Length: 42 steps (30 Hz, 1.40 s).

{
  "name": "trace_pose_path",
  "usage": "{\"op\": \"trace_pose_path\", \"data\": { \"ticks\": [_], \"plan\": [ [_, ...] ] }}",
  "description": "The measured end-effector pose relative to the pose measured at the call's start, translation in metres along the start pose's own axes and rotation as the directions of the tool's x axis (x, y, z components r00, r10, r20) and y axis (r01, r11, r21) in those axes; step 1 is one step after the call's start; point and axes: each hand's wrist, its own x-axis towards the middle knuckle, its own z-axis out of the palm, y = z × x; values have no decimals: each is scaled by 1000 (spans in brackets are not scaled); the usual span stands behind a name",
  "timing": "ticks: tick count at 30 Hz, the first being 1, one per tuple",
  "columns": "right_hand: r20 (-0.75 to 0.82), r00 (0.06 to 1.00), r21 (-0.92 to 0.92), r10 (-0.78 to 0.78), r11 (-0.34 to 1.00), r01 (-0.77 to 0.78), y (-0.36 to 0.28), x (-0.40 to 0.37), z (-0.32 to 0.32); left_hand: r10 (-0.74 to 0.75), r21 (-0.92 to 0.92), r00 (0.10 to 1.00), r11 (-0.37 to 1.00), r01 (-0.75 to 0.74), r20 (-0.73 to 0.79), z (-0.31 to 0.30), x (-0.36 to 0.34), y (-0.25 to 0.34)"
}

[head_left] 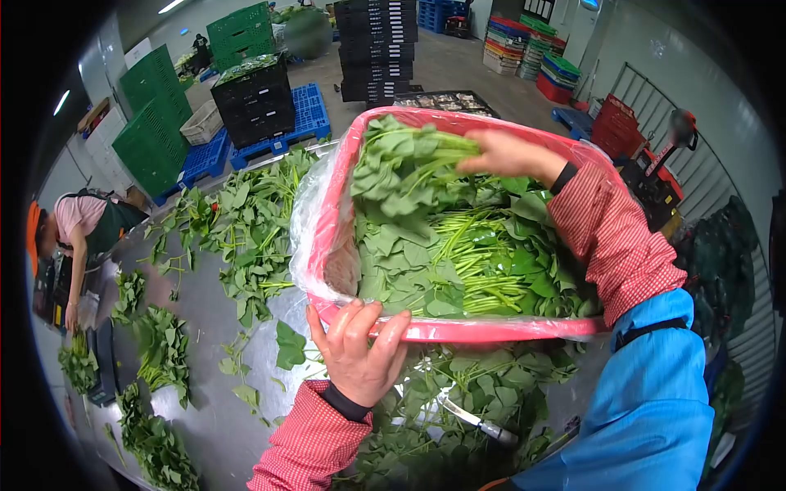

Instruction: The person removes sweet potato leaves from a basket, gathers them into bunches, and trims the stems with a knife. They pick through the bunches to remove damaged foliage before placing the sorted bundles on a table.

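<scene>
My right hand (pixel 509 155) is closed around the stems of a bunch of leafy greens (pixel 401 164), over the far left part of a pink crate (pixel 458 330). The leaves of this bunch hang to the left, slightly blurred. Clear plastic (pixel 304 221) lines the crate and folds out over its left side. Inside lie more leafy greens (pixel 483 254), their pale green stems together in the middle. At the near left corner, my left hand (pixel 360 352) grips the crate's rim with its fingers bent; the thumb side shows only partly.
Loose greens (pixel 254 221) and several bunches (pixel 164 352) lie on the metal table (pixel 221 409). A curved metal tool (pixel 463 412) rests among leaves near me. At the far left a co-worker (pixel 90 221) reaches to a bunch. Black crates (pixel 377 49) and blue pallets (pixel 307 114) stand behind.
</scene>
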Motion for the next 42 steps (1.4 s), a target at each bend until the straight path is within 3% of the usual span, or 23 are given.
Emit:
{"op": "trace_pose_path", "data": {
  "ticks": [2, 3, 6, 9, 12, 14, 17, 18, 19, 20, 21, 22, 24, 27, 30, 31, 32, 35, 36, 37, 39, 41, 42],
  "plan": [
    [255, 967, 151, -20, 988, -19, -7, -11, 23, 7, -4, 1000, 1000, -7, 5, 0, 0, -1],
    [329, 941, -19, 80, 997, -78, -6, -12, 36, 9, -4, 1000, 1000, -9, 9, 0, 0, -2],
    [565, 814, -37, 134, 990, -137, 7, -4, 58, 17, 3, 1000, 1000, -17, -8, 1, -1, -3],
    [375, 922, -425, 95, 901, 80, -5, -3, 57, 16, -12, 999, 1000, -16, -35, 5, -3, -4],
    [396, 906, -329, 148, 944, -11, 17, 9, 75, 8, -31, 998, 999, -10, -62, 10, -6, -5],
    [236, 971, -188, -47, 978, 92, 40, 3, 89, -5, 3, 998, 1000, 5, -56, 12, -7, -3],
    [228, 949, 68, -218, 976, 208, -10, -12, 67, 23, -18, 989, 1000, -26, -148, 17, -8, -5],
    [333, 934, 104, -129, 990, 100, -17, -12, 62, 35, -2, 993, 999, -35, -112, 17, -10, -7],
    [288, 931, 294, -225, 946, 138, -6, -7, 72, 19, -14, 986, 1000, -22, -168, 17, -8, -5],
    [295, 934, 582, -202, 813, -8, -9, -9, 76, 7, -52, 983, 999, -16, -186, 18, -8, -5],
    [355, 914, 626, -198, 776, -75, -4, -6, 77, -6, -61, 985, 998, -5, -174, 14, -8, -4],
    [459, 878, 580, -136, 794, -181, 12, 1, 83, -15, -81, 986, 997, 2, -166, 11, -7, -3],
    [454, 891, 272, 1, 952, -139, 23, 10, 84, -31, -76, 990, 997, 20, -138, 10, -8, -1],
    [385, 922, 323, -43, 942, -91, 16, 5, 82, -34, -78, 991, 997, 24, -132, 12, -9, 0],
    [269, 954, 261, 131, 944, -203, -27, -14, 66, -25, -63, 990, 998, 17, -136, 12, -9, -1],
    [118, 993, 73, -21, 997, 13, -40, -20, 60, -21, -60, 991, 998, 13, -135, 12, -9, -1],
    [76, 997, -190, -30, 981, 44, -44, -19, 54, -25, -41, 988, 999, 19, -149, 13, -10, -2],
    [-121, 952, 78, -280, 954, 291, -39, -11, 32, -18, -46, 980, 999, 9, -198, 19, -8, 0],
    [85, 996, 316, -19, 949, -9, -75, -27, 7, -15, -82, 981, 997, -1, -193, 18, -8, 0],
    [123, 988, 416, -98, 909, 38, -58, -22, 4, -18, -99, 991, 995, 4, -134, 16, -9, -2],
    [138, 985, 414, -106, 910, 40, -24, -18, 12, -84, -94, 992, 993, 76, -89, 12, -10, 4],
    [308, 938, 160, 161, 963, -218, -33, -25, 22, -71, -102, 995, 993, 64, -72, 11, -9, 3],
    [291, 954, 96, 73, 990, -105, -18, -24, 42, -82, -100, 994, 992, 75, -66, 9, -7, 5]
  ]
}}
